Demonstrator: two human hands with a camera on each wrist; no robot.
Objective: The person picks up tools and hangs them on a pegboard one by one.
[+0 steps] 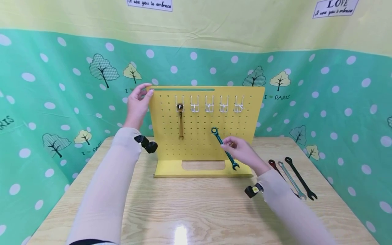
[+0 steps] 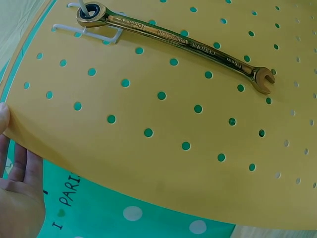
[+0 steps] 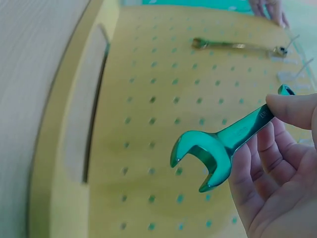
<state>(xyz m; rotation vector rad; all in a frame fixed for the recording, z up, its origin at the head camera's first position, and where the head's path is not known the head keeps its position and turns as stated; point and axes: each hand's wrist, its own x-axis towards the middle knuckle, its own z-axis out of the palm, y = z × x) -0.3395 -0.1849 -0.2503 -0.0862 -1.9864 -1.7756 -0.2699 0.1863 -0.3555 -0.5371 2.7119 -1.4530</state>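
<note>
A yellow pegboard (image 1: 171,149) stands upright on the wooden table, with a row of white wire hooks (image 1: 209,105) near its top. From the leftmost hook hangs a gold combination wrench (image 1: 181,126), ring end up; the left wrist view shows its ring (image 2: 91,14) around the hook. My left hand (image 1: 138,105) pinches the board's upper left corner, thumb in front and fingers behind. My right hand (image 1: 242,151) pinches a green combination wrench (image 1: 225,149) by its shaft, tilted before the board, ring end up. Its open jaw end (image 3: 203,158) points away from the palm in the right wrist view.
Right of the board, a red wrench (image 1: 272,164), a silver wrench (image 1: 291,178) and a black wrench (image 1: 301,178) lie side by side on the table (image 1: 171,207). A patterned green and yellow cloth (image 1: 39,112) hangs behind and beside the table.
</note>
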